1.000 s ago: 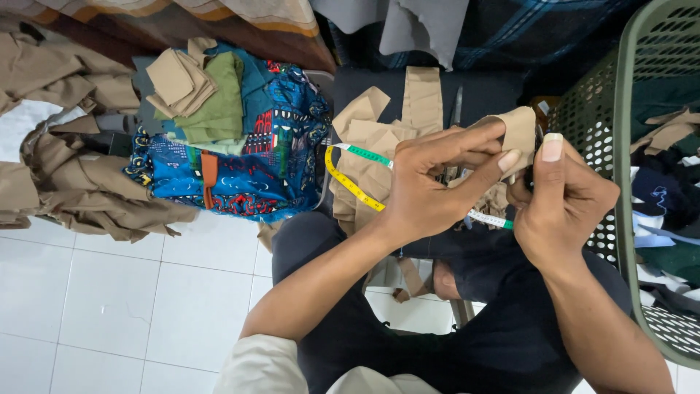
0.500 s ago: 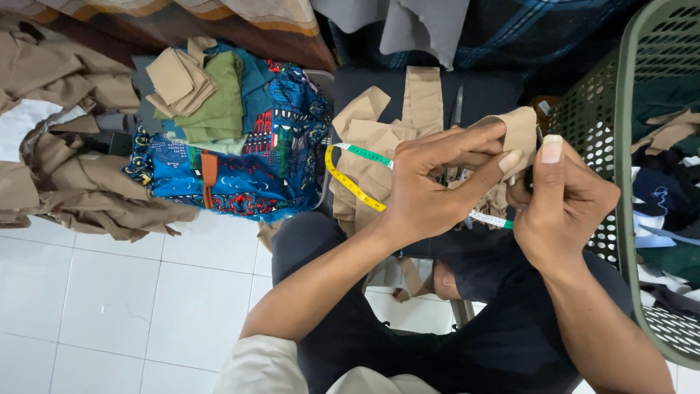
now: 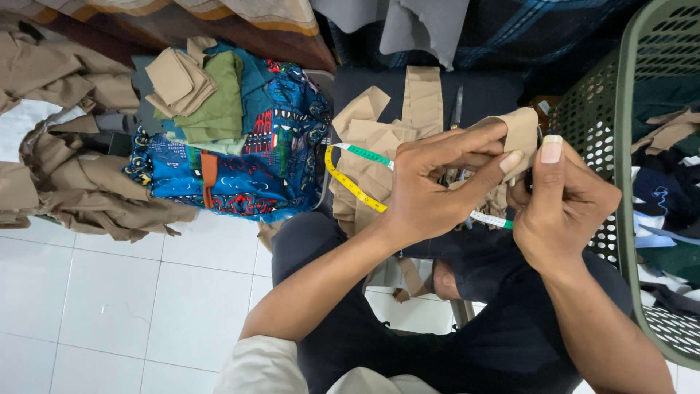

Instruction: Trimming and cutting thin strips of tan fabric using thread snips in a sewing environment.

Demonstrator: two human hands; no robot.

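Observation:
My left hand (image 3: pixel 437 182) pinches a small tan piece of cloth (image 3: pixel 522 130) between thumb and fingers, held above my lap. Right beside it, my right hand (image 3: pixel 565 208) grips the same cloth's edge, thumb raised; something small and dark sits in its fingers, too hidden to name. Under both hands lie more tan cut pieces (image 3: pixel 379 138) on a dark surface, with a yellow and green measuring tape (image 3: pixel 350 179) draped across them.
A green plastic laundry basket (image 3: pixel 620 146) with mixed clothes stands at the right. A blue patterned fabric pile (image 3: pixel 240 160) topped with folded green and tan cloth lies on the left. Crumpled tan garments (image 3: pixel 65 175) spread over the white tile floor (image 3: pixel 109 306).

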